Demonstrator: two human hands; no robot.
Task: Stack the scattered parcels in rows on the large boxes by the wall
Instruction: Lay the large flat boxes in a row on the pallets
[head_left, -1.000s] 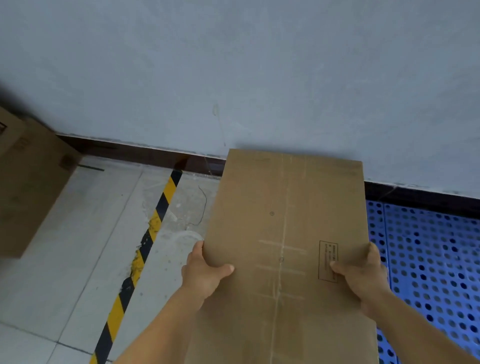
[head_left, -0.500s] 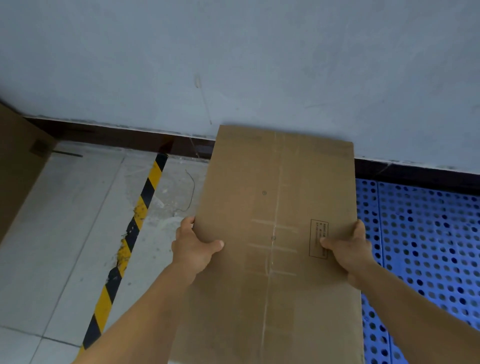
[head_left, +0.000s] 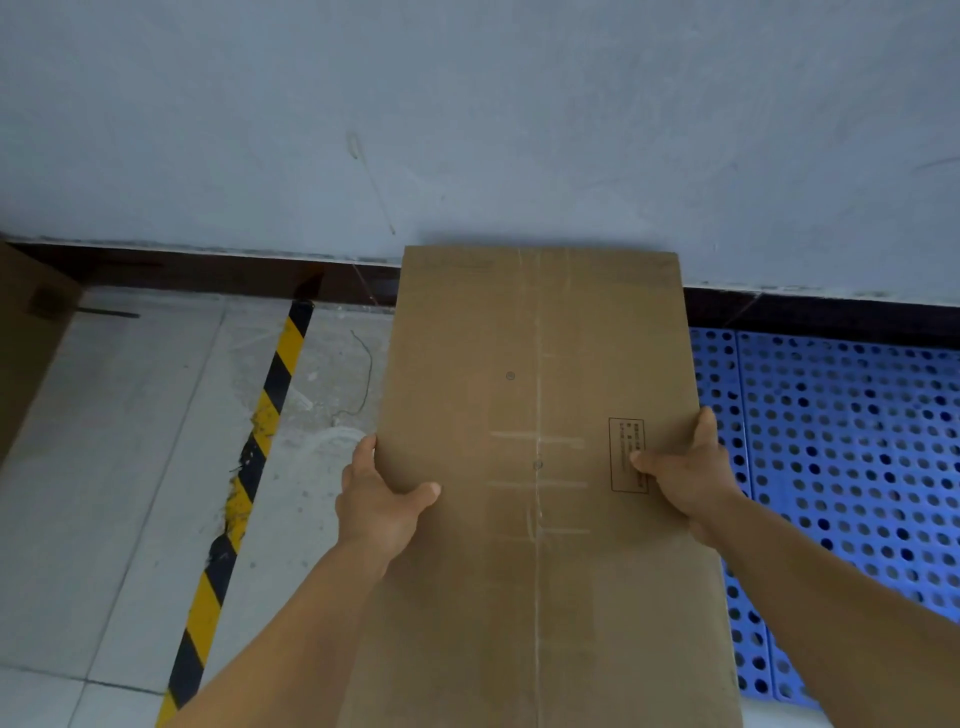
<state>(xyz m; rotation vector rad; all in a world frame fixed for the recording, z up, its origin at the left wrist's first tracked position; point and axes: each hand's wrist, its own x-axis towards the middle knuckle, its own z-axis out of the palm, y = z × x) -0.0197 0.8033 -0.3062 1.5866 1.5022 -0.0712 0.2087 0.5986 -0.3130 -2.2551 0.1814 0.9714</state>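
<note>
Since a moment ago, the view has swung slightly left and the long flat brown cardboard parcel (head_left: 535, 467) has been carried closer to the pale grey wall (head_left: 467, 104), its far edge now reaching the dark skirting. The person's left hand (head_left: 382, 501) grips the parcel's left edge, thumb lying on the top face and fingers tucked underneath. Their right hand (head_left: 685, 475) holds the opposite edge the same way, thumb resting beside a small printed black rectangle. Both hands sit about midway along the parcel, which extends beyond them toward the wall and back toward the person's body.

Left of the grip lies a yellow-and-black striped floor line (head_left: 260, 431) on pale tiles, and farther left the corner of a large brown cardboard box (head_left: 26, 343). Right of the grip is a blue perforated plastic pallet (head_left: 841, 441).

This looks like the carrying step. The next move probably calls for turning left toward that box and lowering the parcel flat onto it.
</note>
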